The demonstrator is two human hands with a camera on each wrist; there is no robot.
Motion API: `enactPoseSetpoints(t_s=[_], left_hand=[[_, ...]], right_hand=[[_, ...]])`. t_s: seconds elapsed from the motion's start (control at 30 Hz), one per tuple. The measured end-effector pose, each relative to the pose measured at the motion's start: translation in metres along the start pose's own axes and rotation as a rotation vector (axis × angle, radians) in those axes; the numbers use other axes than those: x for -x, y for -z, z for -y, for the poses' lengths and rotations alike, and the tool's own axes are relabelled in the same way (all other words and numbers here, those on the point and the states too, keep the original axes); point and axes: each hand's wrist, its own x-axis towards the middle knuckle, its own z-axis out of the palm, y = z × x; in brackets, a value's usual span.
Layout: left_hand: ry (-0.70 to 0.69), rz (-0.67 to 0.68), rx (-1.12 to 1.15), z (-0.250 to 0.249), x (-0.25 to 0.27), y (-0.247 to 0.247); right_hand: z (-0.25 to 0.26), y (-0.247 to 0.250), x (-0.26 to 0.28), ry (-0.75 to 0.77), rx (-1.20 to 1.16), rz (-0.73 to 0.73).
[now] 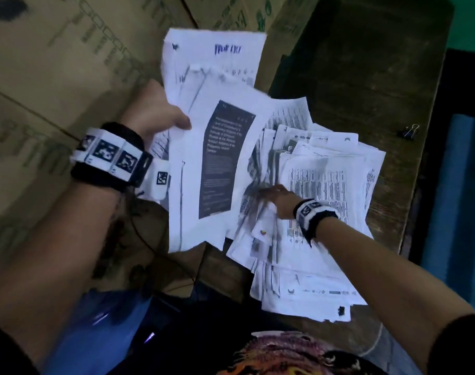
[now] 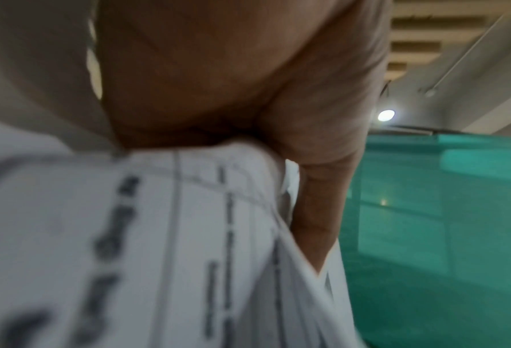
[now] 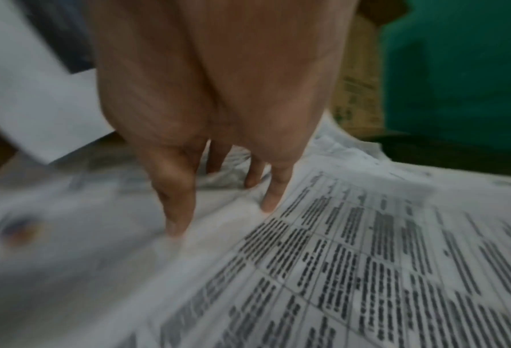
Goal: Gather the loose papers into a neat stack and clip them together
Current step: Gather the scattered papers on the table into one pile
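Observation:
My left hand (image 1: pixel 163 117) grips a bundle of printed sheets (image 1: pixel 212 147) by its left edge and holds it lifted above the desk; the front sheet carries a dark text block. In the left wrist view the thumb and fingers (image 2: pixel 317 212) pinch those sheets (image 2: pixel 159 235). A loose, messy pile of papers (image 1: pixel 320 201) lies on the dark wooden desk (image 1: pixel 366 77). My right hand (image 1: pixel 274 196) reaches into that pile, blurred by motion. In the right wrist view its straight fingers (image 3: pixel 177 204) press down on the papers (image 3: pixel 352 270). A black binder clip (image 1: pixel 409 131) lies on the desk at the right.
Large cardboard boxes (image 1: pixel 55 77) fill the left and top of the head view, close behind the lifted sheets. The desk's right edge (image 1: pixel 420 185) borders a dark gap and a blue surface (image 1: pixel 458 212). A green wall (image 3: pixel 456 70) stands beyond.

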Motion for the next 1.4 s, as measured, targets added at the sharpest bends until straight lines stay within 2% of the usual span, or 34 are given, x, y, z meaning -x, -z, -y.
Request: enactPoseSetpoints(t_s=[0.07, 0.17, 0.23, 0.3, 0.4, 0.47, 0.53, 0.7, 0.83, 0.9, 0.93, 1.03, 1.2, 1.33, 1.4], left_hand=[[-0.067, -0.037, -0.019, -0.019, 0.024, 0.021], [-0.099, -0.022, -0.055, -0.044, 0.060, 0.040], [-0.140, 0.051, -0.031, -0.052, 0.066, 0.039], [-0.193, 0.149, 0.030, -0.054, 0.063, 0.029], [-0.217, 0.352, 0.211, -0.049, 0.048, -0.006], [-0.193, 0.475, 0.238, -0.046, 0.041, -0.038], [-0.160, 0.576, 0.233, -0.036, 0.027, -0.070], [-0.151, 0.790, 0.081, -0.017, -0.005, -0.149], [-0.246, 0.928, -0.236, 0.003, -0.036, -0.211], [-0.281, 0.927, -0.473, 0.009, -0.047, -0.229], [-0.249, 0.916, -0.554, 0.003, -0.038, -0.224], [-0.224, 0.868, -0.687, 0.010, -0.036, -0.224], [-0.318, 0.766, -0.588, 0.031, -0.059, -0.213], [-0.375, 0.749, -0.472, 0.017, -0.078, -0.163], [-0.411, 0.672, -0.507, 0.009, -0.094, -0.131]], right_hand=[[0.002, 0.017, 0.008, -0.033, -0.381, -0.139], [0.010, 0.048, 0.031, -0.104, -1.010, -0.458], [0.006, 0.067, 0.051, -0.031, -1.376, -0.587], [-0.002, 0.084, 0.075, 0.098, -1.518, -0.606], [-0.014, 0.098, 0.104, 0.227, -1.490, -0.580], [-0.026, 0.095, 0.115, 0.192, -1.451, -0.551], [-0.044, 0.077, 0.122, 0.103, -1.523, -0.519], [-0.076, 0.017, 0.139, -0.166, -1.680, -0.604], [-0.091, -0.019, 0.149, -0.399, -1.710, -0.700], [-0.098, -0.033, 0.152, -0.491, -1.716, -0.740], [-0.102, -0.039, 0.152, -0.528, -1.705, -0.754], [-0.112, -0.048, 0.150, -0.631, -1.667, -0.782], [-0.125, -0.047, 0.142, -0.771, -1.490, -0.779], [-0.136, -0.036, 0.136, -0.825, -1.200, -0.746], [-0.143, -0.030, 0.132, -0.815, -1.106, -0.728]])
